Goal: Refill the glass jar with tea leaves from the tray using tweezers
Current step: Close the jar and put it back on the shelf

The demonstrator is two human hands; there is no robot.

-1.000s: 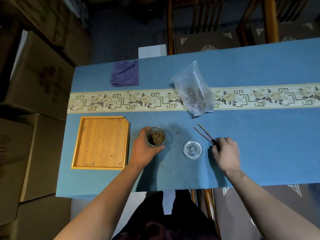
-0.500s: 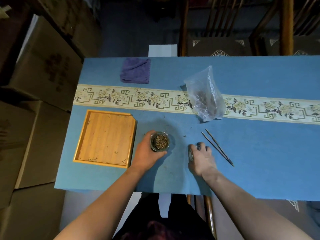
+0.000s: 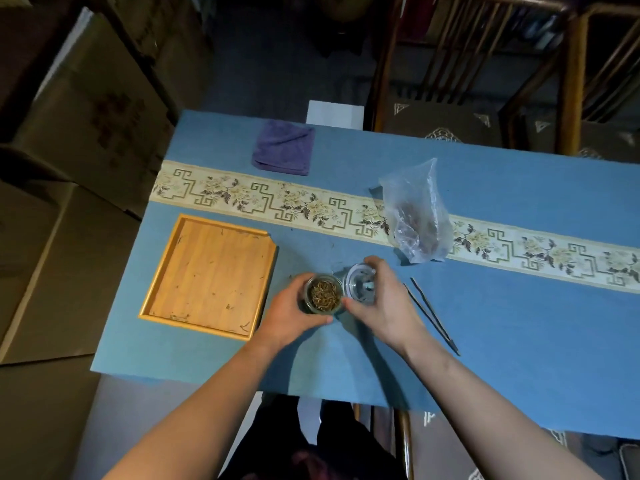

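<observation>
A small glass jar [image 3: 323,293] holding dark tea leaves stands on the blue tablecloth, and my left hand [image 3: 294,315] grips its side. My right hand [image 3: 384,306] holds the clear glass lid [image 3: 358,284] tilted just right of the jar's mouth, close to its rim. The dark tweezers [image 3: 433,315] lie on the cloth to the right of my right hand, free of both hands. The bamboo tray [image 3: 211,275] sits to the left with only a few leaf crumbs on it.
A crumpled clear plastic bag [image 3: 417,216] with some tea lies behind the jar on the patterned runner. A folded purple cloth [image 3: 284,147] rests at the far left. Cardboard boxes [image 3: 86,133] stand left of the table, wooden chairs [image 3: 450,109] beyond it.
My right hand let go of the tweezers, picked the glass lid up off the cloth and carried it left to the jar. My left hand stayed on the jar.
</observation>
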